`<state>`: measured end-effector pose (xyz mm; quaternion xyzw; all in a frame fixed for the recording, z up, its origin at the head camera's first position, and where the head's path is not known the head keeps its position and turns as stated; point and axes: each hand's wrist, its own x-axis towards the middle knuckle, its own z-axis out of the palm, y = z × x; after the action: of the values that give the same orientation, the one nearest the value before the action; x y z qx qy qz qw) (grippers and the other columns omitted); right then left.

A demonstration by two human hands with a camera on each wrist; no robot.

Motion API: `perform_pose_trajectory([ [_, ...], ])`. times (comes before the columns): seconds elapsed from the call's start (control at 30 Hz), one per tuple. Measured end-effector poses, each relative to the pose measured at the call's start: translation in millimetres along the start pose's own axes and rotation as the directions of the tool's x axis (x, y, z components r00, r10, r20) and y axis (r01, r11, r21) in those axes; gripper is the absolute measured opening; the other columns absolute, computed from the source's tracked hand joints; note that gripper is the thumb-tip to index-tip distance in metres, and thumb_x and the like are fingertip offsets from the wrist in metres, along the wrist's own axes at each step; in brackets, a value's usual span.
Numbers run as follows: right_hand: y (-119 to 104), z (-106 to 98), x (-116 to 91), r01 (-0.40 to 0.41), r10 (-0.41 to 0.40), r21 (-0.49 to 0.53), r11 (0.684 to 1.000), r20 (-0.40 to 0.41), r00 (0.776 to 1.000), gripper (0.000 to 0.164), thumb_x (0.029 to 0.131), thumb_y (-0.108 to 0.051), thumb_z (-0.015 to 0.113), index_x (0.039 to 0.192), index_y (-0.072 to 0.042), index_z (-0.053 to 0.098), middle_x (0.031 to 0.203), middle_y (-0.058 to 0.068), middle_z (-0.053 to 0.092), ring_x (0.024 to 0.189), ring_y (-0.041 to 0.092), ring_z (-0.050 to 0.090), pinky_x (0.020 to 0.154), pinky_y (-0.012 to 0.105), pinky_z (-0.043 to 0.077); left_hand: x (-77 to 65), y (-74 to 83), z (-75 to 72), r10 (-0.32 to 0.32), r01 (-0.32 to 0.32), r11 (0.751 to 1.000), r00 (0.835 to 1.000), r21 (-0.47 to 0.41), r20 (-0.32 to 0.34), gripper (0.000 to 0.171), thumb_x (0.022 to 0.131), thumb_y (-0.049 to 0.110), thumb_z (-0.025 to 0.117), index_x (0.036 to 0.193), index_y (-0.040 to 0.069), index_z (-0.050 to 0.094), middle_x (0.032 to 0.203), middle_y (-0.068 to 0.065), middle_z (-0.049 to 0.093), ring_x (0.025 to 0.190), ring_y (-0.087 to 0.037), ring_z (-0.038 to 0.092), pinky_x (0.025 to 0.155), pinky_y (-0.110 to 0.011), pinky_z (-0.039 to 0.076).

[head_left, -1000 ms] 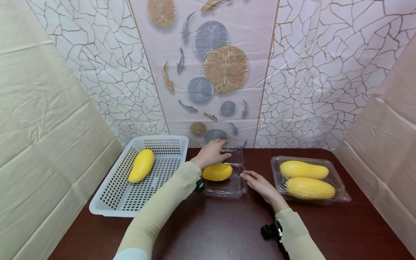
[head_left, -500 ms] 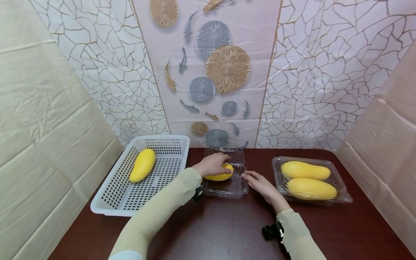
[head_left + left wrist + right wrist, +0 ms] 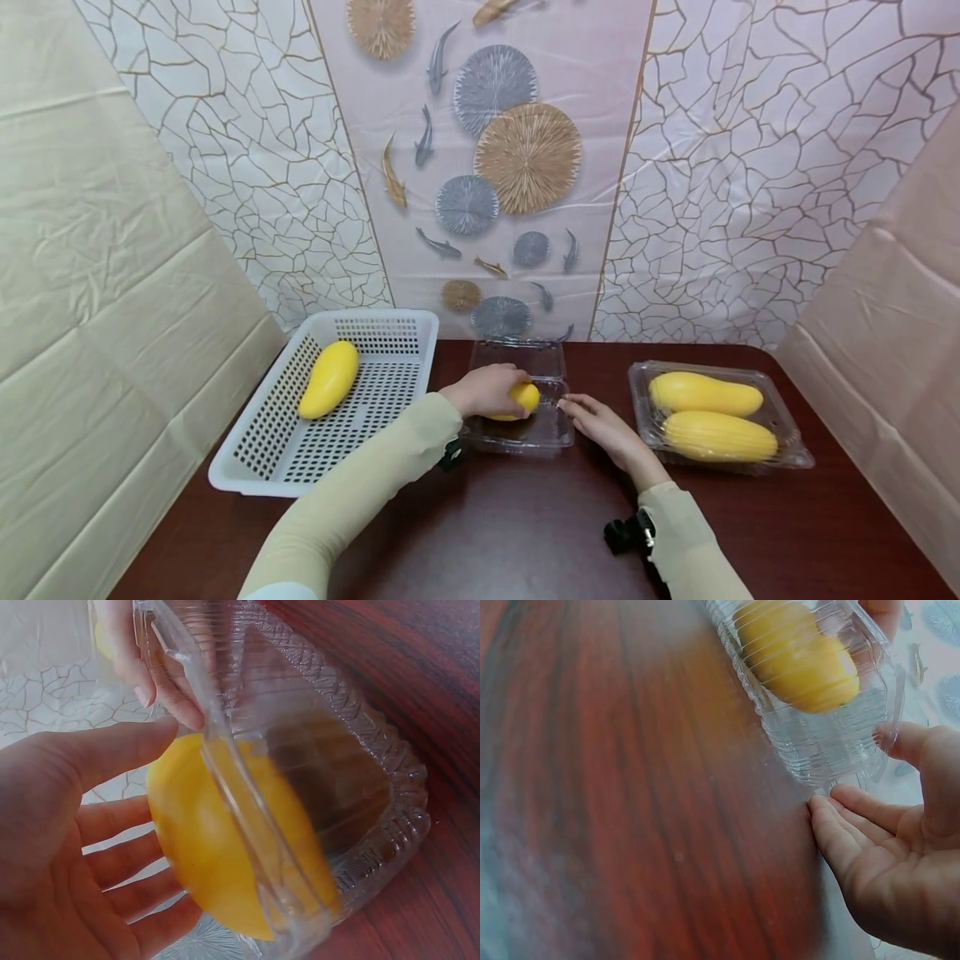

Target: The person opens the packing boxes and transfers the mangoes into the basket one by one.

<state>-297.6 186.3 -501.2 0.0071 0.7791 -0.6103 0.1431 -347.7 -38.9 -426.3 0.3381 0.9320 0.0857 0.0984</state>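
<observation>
A yellow mango [image 3: 528, 397] lies in an open clear plastic box [image 3: 540, 433] at the middle of the table. My left hand [image 3: 483, 390] holds it from the left; in the left wrist view its thumb and fingers lie round the near side of the mango [image 3: 199, 825]. The lid [image 3: 545, 354] of the box is folded back towards the wall. At the right end of the box is my right hand [image 3: 603, 427]. In the right wrist view its thumb is at the rim and the other fingers [image 3: 855, 817] are by the lower edge, pinching the wall.
A white perforated basket [image 3: 251, 417] stands left, with one yellow fruit [image 3: 328, 379] in it. To the right, a closed clear box [image 3: 791, 433] holds two yellow fruits [image 3: 720, 435]. A patterned cloth wall [image 3: 675, 275] rises behind the dark red table [image 3: 510, 525].
My left hand has come down from above the mango and taken hold of it, covering its left part. The right hand has stayed at the box's right end.
</observation>
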Motion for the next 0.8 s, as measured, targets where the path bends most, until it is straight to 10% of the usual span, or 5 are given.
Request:
perform_pose_trajectory([
  [0.5,-0.1,2.5,-2.1,0.018,-0.018,-0.026,1.0,-0.015,1.0,0.064,0.105,-0.04,0.053,0.15,0.003,0.038,0.154,0.028,0.038,0.143,0.038,0.037,0.116,0.047,0.032,-8.2,-0.5,2.7,-0.005,0.017,0.997,0.986,-0.069,0.166,0.076,0.083,0.032,0.083,0.15,0.019,0.049,0.141,0.0,0.058,0.117,-0.016,0.056,0.1,-0.035,0.045],
  [0.8,0.5,2.5,-1.8,0.029,-0.029,-0.033,0.999,-0.015,0.999,0.063,0.106,-0.039,0.052,0.15,0.004,0.037,0.154,0.028,0.037,0.143,0.038,0.036,0.116,0.047,0.032,-8.1,-0.7,4.3,0.009,0.01,0.995,0.981,-0.095,0.196,0.065,0.078,0.031,0.087,0.133,0.013,0.057,0.108,0.003,0.065,0.094,-0.014,0.056,0.084,-0.031,0.047],
])
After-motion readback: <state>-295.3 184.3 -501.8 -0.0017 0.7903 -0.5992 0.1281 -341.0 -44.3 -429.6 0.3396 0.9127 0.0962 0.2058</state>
